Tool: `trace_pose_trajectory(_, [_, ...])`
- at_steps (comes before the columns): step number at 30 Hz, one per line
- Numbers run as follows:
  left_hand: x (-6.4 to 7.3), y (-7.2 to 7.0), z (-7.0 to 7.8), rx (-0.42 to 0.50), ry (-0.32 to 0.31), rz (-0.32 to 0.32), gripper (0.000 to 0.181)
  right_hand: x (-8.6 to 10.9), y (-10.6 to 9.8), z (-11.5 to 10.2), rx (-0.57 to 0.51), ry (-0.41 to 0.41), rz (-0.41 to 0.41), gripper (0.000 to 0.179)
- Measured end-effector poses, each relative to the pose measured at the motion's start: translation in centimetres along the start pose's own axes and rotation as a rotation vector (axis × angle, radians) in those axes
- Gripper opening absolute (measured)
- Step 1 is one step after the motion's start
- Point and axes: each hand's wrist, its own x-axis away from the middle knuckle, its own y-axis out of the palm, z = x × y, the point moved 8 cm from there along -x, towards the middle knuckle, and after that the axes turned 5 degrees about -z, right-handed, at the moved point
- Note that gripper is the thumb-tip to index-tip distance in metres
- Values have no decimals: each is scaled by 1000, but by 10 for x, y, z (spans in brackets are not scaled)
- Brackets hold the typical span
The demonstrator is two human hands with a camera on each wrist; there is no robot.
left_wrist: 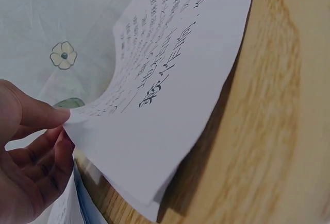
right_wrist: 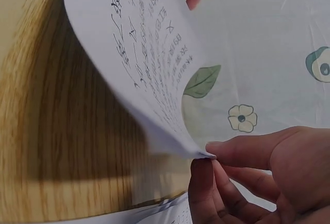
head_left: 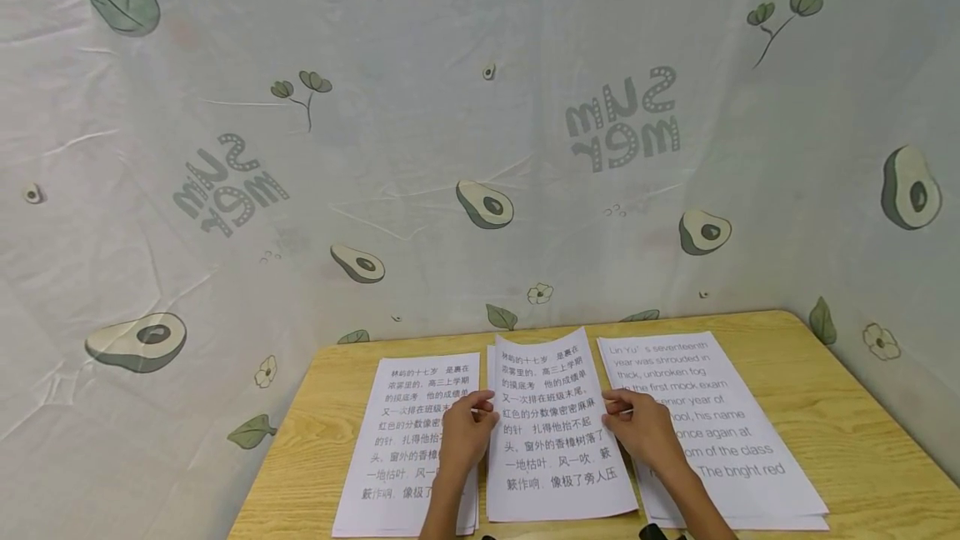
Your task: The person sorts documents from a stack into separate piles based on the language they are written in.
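Note:
Both hands hold a printed sheet of paper (head_left: 555, 440) at the middle of the table, its text in Chinese characters. My left hand (head_left: 468, 436) pinches its left edge between thumb and fingers, and my right hand (head_left: 643, 430) pinches the right edge. The sheet bows between them, its side edges lifted above the wood, as both wrist views show. Part of another sheet (head_left: 491, 357) peeks out behind its upper left corner. My left forearm crosses a stack of Chinese text pages (head_left: 360, 515); the right one crosses a stack of English text pages (head_left: 750, 490).
The wooden table (head_left: 862, 457) has a rounded far right corner. Behind it hangs a pale curtain (head_left: 420, 123) with avocados, leaves and lettering. Small dark objects (head_left: 652, 532) show at the table's near edge.

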Motion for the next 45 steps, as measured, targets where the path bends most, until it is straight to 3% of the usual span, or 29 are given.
trace_pose_trajectory(20, [-1,-13,-2,21,0,57,34,3,-7,-4,-20,1,18,33])
trace_pose_trajectory(33, [1,-20,3,112,-20,16,35,8,-8,-17,-8,-19,33,23])
trace_pose_trajectory(45, [5,-48,2,168,-9,6,36,5,8,-41,-67,-30,-3,25])
